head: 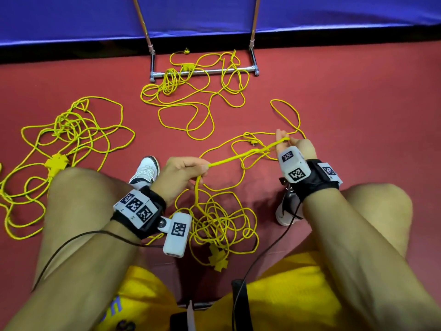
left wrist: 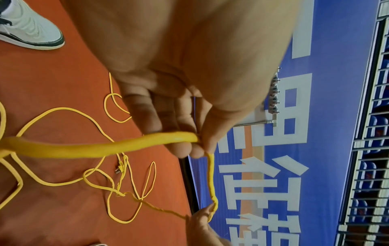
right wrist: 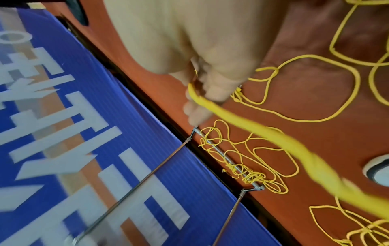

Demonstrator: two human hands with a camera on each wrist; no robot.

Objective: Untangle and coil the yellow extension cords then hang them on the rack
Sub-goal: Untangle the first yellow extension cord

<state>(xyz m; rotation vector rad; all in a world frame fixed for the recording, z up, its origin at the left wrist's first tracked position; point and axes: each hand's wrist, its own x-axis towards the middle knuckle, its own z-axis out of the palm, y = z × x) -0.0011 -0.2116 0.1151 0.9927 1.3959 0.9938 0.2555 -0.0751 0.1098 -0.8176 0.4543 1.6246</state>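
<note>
A stretch of yellow extension cord [head: 238, 157] runs taut between my hands above the red floor. My left hand [head: 201, 169] pinches it between thumb and fingers, as the left wrist view shows at the cord [left wrist: 147, 143]. My right hand [head: 285, 139] grips a doubled bend of the same cord [right wrist: 242, 123], further right and farther out. Below the left hand the cord drops into a tangle [head: 219, 223] with a yellow socket block [head: 218, 258]. Its plug [head: 254, 142] lies near the right hand. The metal rack [head: 202, 72] stands at the far wall.
A second tangle [head: 71, 132] with a socket block [head: 57, 162] lies at the left. A third tangle [head: 191, 96] is draped over the rack's base bar [right wrist: 227, 159]. My knees and shoes [head: 145, 170] flank the near tangle. A blue banner [head: 310, 13] backs the floor.
</note>
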